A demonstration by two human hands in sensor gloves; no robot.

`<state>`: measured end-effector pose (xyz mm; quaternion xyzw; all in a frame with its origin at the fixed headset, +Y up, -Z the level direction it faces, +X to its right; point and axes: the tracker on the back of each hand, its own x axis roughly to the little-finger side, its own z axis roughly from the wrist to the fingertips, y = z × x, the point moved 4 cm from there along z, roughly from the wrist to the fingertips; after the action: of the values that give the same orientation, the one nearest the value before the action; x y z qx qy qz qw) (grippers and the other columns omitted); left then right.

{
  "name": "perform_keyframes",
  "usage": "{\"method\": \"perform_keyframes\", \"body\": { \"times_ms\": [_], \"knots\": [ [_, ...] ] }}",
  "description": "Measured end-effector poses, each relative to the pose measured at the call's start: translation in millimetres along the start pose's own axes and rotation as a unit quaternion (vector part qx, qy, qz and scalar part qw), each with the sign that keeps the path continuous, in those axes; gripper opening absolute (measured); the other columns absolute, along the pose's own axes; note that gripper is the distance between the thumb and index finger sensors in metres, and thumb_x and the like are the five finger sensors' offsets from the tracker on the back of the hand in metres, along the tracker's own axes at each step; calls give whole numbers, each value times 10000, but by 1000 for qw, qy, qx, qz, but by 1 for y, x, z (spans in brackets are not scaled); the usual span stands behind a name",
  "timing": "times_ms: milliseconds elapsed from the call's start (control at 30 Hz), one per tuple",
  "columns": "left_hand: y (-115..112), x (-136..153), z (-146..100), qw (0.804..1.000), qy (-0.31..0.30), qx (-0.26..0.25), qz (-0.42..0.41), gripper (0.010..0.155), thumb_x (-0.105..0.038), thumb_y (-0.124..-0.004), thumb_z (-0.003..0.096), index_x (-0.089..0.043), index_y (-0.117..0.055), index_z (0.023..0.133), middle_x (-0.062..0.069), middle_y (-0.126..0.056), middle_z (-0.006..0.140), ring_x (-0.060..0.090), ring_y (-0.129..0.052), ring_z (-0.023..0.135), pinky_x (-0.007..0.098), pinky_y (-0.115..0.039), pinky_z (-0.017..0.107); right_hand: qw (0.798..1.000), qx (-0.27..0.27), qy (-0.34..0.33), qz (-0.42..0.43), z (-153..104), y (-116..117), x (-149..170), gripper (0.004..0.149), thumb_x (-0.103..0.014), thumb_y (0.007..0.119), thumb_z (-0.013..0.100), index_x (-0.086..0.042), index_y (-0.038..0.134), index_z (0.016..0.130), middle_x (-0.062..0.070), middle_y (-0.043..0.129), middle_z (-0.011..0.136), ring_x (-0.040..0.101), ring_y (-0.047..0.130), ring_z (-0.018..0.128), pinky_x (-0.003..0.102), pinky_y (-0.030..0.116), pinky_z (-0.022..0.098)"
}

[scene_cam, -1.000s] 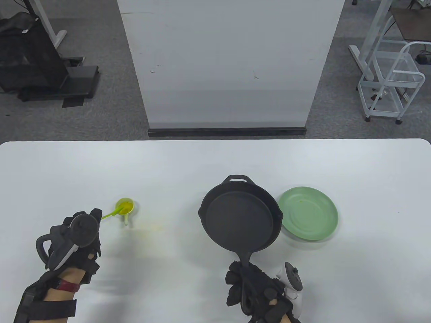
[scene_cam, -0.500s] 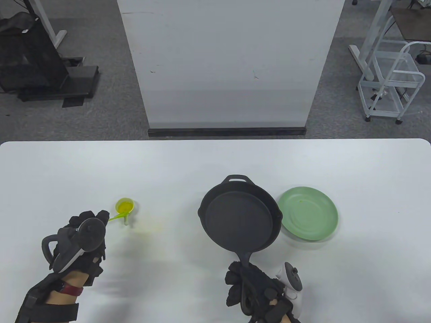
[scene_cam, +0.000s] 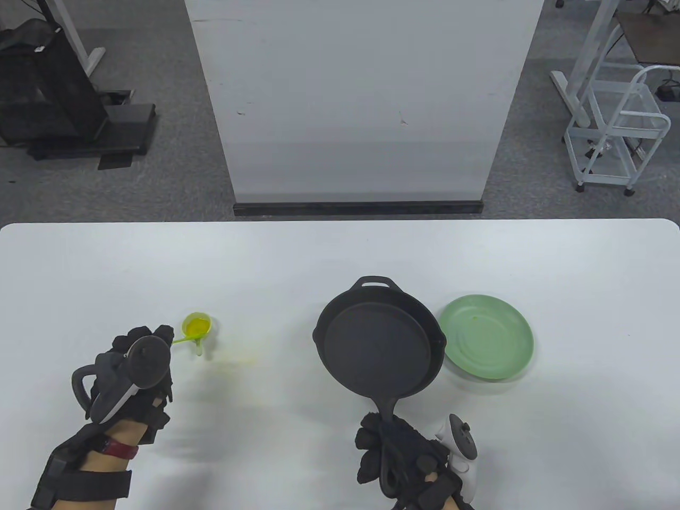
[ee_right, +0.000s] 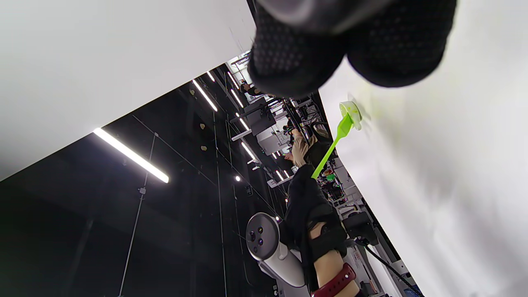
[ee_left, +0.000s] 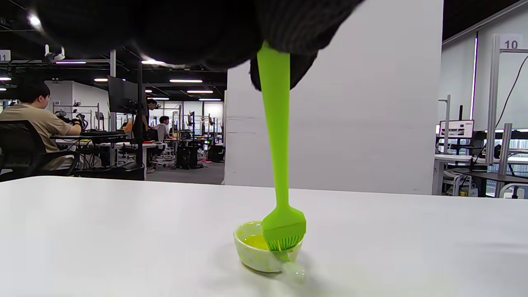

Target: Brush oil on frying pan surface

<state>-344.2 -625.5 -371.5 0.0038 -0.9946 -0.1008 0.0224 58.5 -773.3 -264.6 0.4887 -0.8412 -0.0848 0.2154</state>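
1. My left hand grips the green brush high on its handle; the bristles sit at the oil cup, lower left of the table view.
2. Brush looks light, with soft silicone bristles and possibly an oily handle, so I'd keep a firm pinch.
3. My right hand grips the handle of the frying pan, bottom centre. Likely heavy, rigid cast iron.

Overhead table view facing down, left wrist low and level, right wrist sideways, both showing brush

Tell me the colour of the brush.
Bright lime green brush, clearest in the left wrist view.
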Motion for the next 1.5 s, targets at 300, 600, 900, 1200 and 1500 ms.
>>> {"method": "perform_keyframes", "body": {
  "times_ms": [300, 600, 900, 1200, 1500],
  "knots": [
    [19, 15, -1, 999, 25, -25, -32, 452, -285, -694, 470, -206, -756, 911, 54, -791, 804, 313, -825, 552, 480, -769, 428, 1000, -4, -1, -2, 0, 1, 0, 575, -379, 590, 505, 21, 467, 899, 233, 642, 799, 132, 942, 425, 383, 869, 362],
    [41, 26, 8, 974, 68, -22, -215, 450, -313, -664, 479, -210, -732, 912, 41, -844, 716, 282, -859, 481, 459, -795, 387, 1000, -3, 0, -15, 0, 1, 1, 573, -376, 592, 503, 21, 468, 898, 237, 641, 797, 137, 942, 422, 387, 867, 360],
    [50, -22, 23, 904, 31, 25, -426, 456, -331, -660, 479, -196, -727, 910, 23, -903, 628, 253, -900, 388, 436, -830, 327, 1000, 1, -2, -21, 0, 1, 1, 573, -375, 592, 503, 21, 467, 898, 238, 641, 797, 137, 941, 422, 387, 866, 360],
    [34, -111, 27, 859, -31, 130, -494, 461, -337, -648, 481, -154, -725, 897, 6, -945, 482, 229, -905, 244, 419, -840, 216, 1000, -6, 0, -27, 1, 3, 2, 573, -373, 596, 502, 23, 472, 897, 241, 644, 794, 141, 942, 419, 391, 866, 357],
    [8, -188, 30, 846, -63, 220, -481, 458, -342, -640, 487, -156, -721, 898, -15, -951, 449, 218, -907, 213, 409, -843, 192, 1000, -10, 1, -28, 1, 4, 3, 573, -371, 599, 500, 24, 475, 895, 242, 647, 791, 143, 944, 413, 392, 866, 352]
  ]
}}
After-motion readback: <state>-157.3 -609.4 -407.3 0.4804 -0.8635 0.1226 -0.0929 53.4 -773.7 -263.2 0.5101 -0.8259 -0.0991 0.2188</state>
